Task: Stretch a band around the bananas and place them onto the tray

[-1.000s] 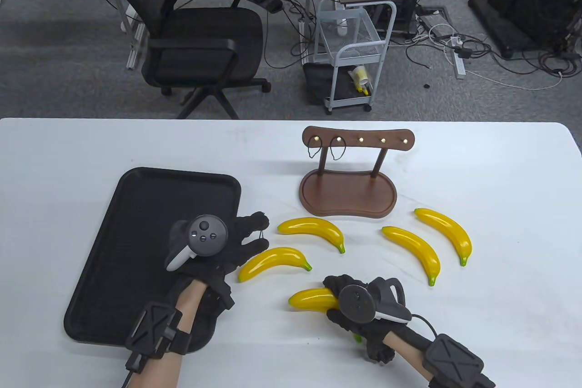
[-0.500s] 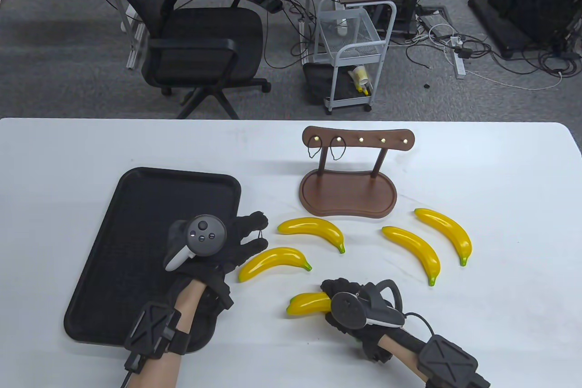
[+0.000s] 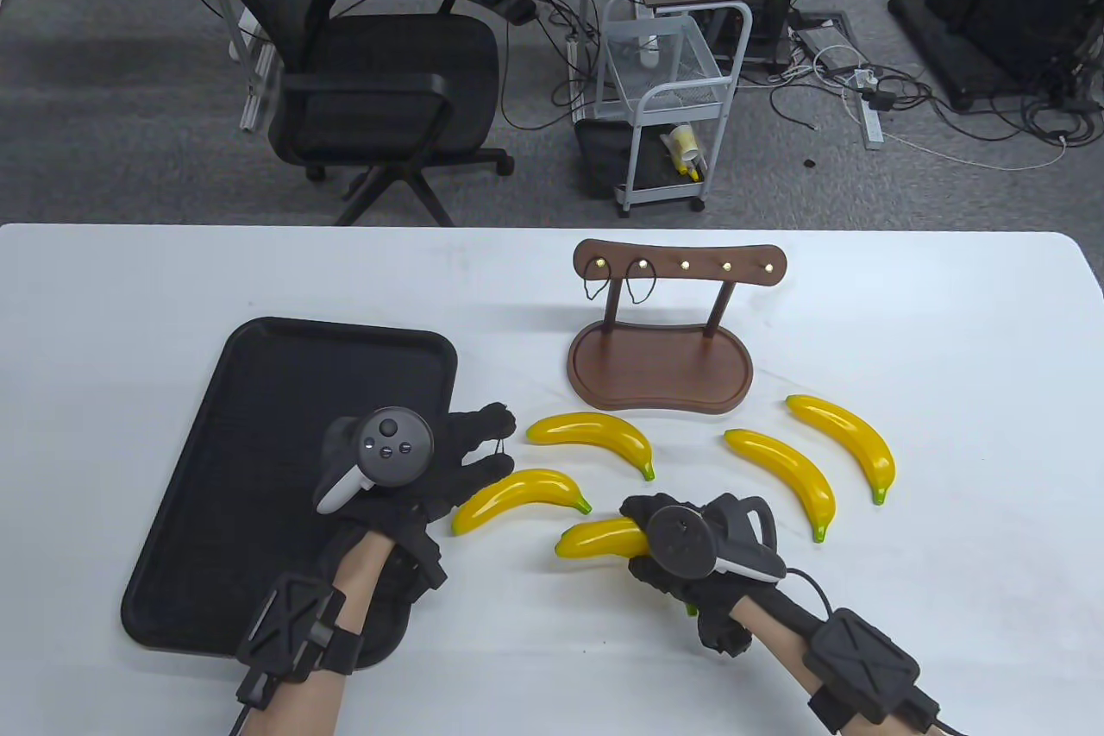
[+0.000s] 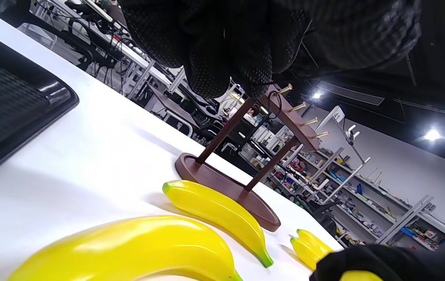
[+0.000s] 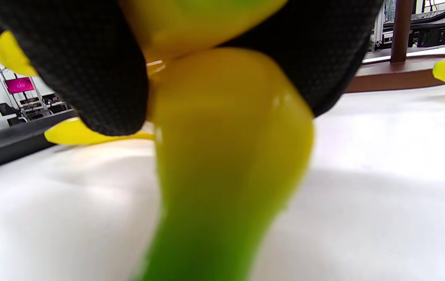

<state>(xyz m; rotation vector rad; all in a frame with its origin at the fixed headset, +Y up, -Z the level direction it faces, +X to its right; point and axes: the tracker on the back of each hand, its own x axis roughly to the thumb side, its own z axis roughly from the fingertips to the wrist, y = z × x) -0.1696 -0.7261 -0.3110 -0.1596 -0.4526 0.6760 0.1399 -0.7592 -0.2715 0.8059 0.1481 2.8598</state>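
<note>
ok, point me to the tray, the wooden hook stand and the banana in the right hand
tray [image 3: 259,391]: table view, bare floor near its far end.
wooden hook stand [image 3: 660,365]: table view, middle of its base.
banana in the right hand [image 3: 595,540]: table view, exposed yellow body left of the fingers.

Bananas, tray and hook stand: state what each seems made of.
Bananas: probably glossy plastic, judging by the hard highlights and uniform yellow. Tray: black, likely plastic, with a matte textured floor and smooth rim. Hook stand: dark brown, apparently wood, satin finish, with brass-coloured pegs.
</note>
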